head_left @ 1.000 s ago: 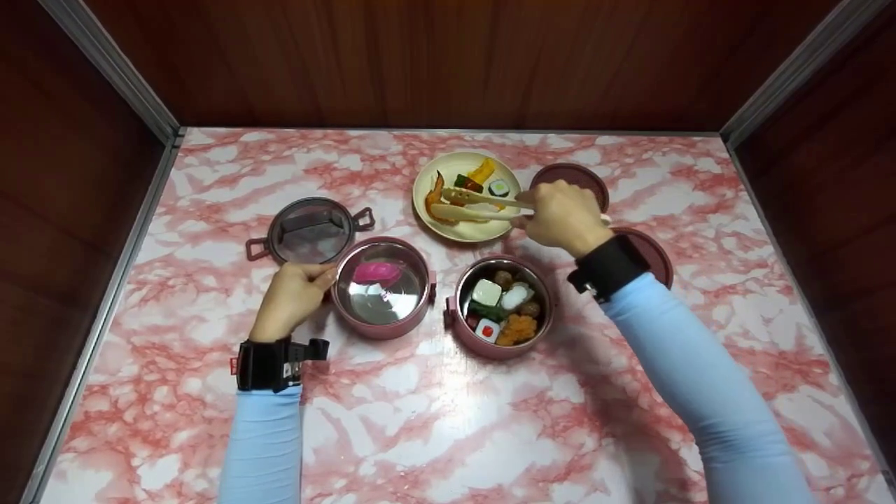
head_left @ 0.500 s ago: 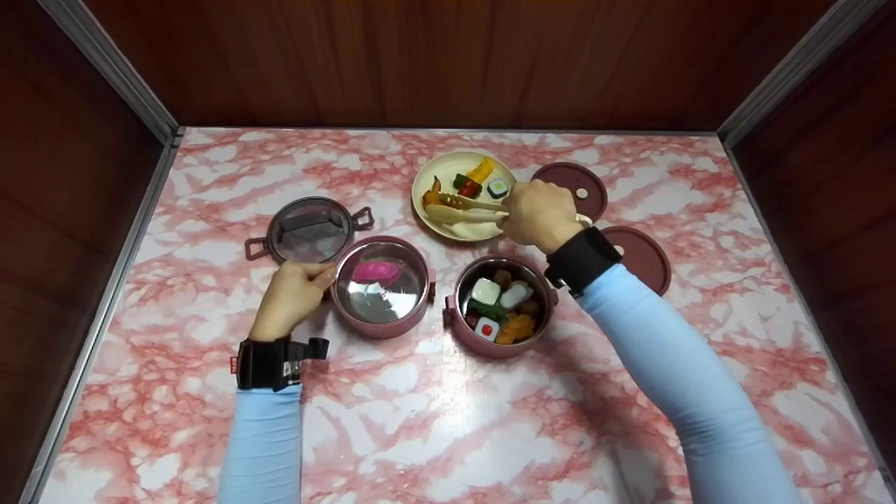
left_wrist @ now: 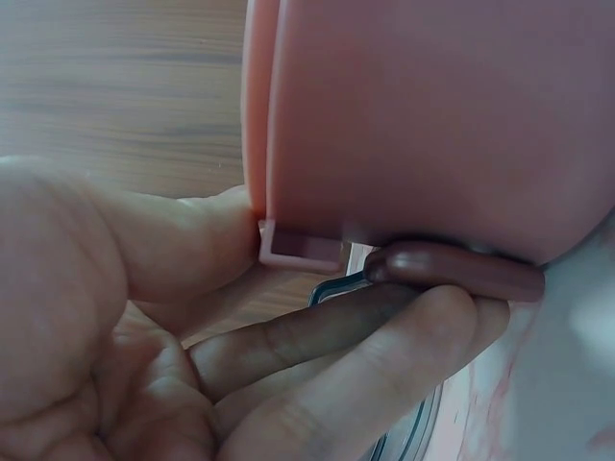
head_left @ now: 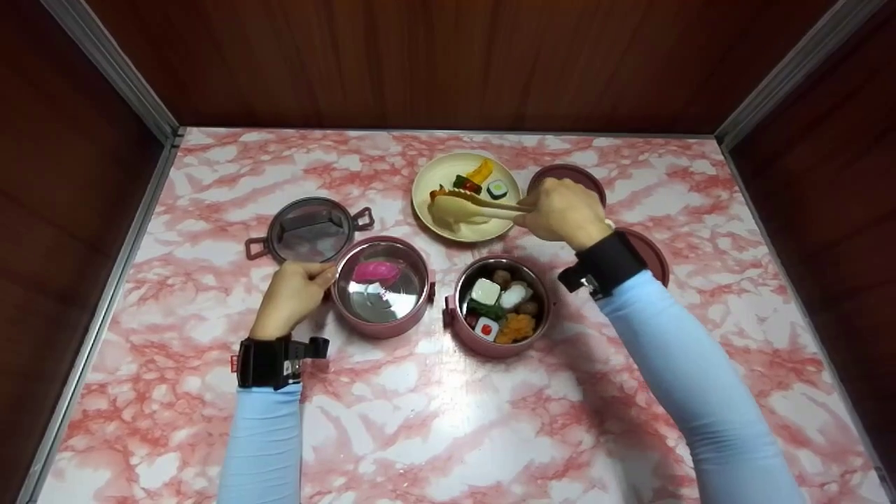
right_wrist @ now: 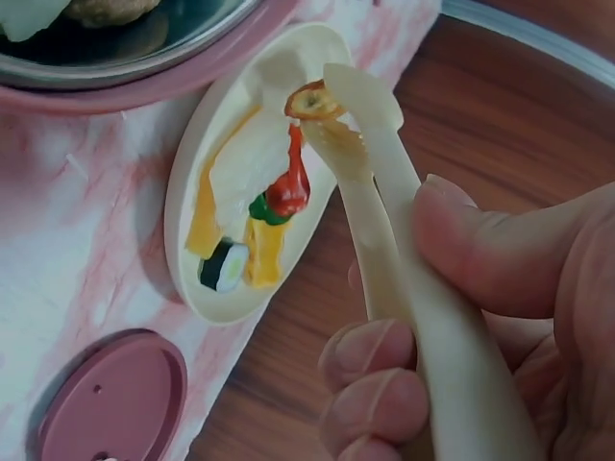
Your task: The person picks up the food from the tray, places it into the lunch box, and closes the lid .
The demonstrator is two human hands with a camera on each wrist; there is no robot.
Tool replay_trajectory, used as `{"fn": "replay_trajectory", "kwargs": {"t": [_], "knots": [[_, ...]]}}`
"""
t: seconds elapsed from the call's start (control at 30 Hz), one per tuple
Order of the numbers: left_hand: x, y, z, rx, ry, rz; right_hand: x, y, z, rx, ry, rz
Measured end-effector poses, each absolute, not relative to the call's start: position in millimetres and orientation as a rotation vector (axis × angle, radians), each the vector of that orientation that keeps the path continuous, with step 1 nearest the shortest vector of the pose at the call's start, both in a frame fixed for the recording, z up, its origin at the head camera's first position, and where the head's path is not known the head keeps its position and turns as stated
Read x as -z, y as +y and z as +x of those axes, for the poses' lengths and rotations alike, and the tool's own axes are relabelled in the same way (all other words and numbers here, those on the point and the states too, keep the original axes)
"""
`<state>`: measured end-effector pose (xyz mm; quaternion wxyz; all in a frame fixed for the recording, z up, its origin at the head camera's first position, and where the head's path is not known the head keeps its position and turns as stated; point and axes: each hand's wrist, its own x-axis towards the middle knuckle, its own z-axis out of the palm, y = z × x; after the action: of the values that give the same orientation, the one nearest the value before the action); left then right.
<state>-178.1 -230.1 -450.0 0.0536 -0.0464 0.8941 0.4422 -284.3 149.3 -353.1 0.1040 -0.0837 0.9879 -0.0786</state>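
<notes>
My left hand (head_left: 292,295) grips the side of a pink pot (head_left: 385,327) holding a pink piece (head_left: 376,271). In the left wrist view, the thumb is at the rim of the pot (left_wrist: 432,115), with fingers against a dark clasp (left_wrist: 461,271). My right hand (head_left: 560,210) holds cream tongs (head_left: 497,211) over a cream plate (head_left: 435,175). Between the tongs' ends, the right wrist view shows an orange-brown food piece (right_wrist: 309,100). A sushi roll (head_left: 497,188), a yellow piece (head_left: 481,170), a red-and-green piece (head_left: 467,185) and a pale piece (right_wrist: 252,165) lie on the plate.
A second pink pot (head_left: 493,348) filled with several food pieces stands to the right of the first. A see-through lid (head_left: 311,241) with two handles lies back left. Two dark red lids, one at the back (head_left: 584,178) and one nearer (head_left: 649,255), lie beyond the right hand.
The tongs' ends have come together on the orange-brown piece. My right hand moved left and back right, and the tongs drew the piece slightly rightward. The left hand stayed on the pot.
</notes>
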Motion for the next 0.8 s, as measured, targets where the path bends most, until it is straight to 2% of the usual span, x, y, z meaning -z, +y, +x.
{"fn": "replay_trajectory", "kwargs": {"t": [0.27,0.47,0.57,0.8], "knots": [[450,-230,-178,-1.338,2.702,-0.159,349,161,-274,0.169,2.994,-0.304],[450,-230,-178,-1.338,2.704,-0.155,347,152,-253,-0.175,3.171,-0.663],[450,-230,-178,-1.346,2.71,-0.144,344,152,-247,-0.229,3.222,-0.757],[450,-229,-178,-1.341,2.734,-0.131,344,175,-260,0.066,3.208,-0.54]]}}
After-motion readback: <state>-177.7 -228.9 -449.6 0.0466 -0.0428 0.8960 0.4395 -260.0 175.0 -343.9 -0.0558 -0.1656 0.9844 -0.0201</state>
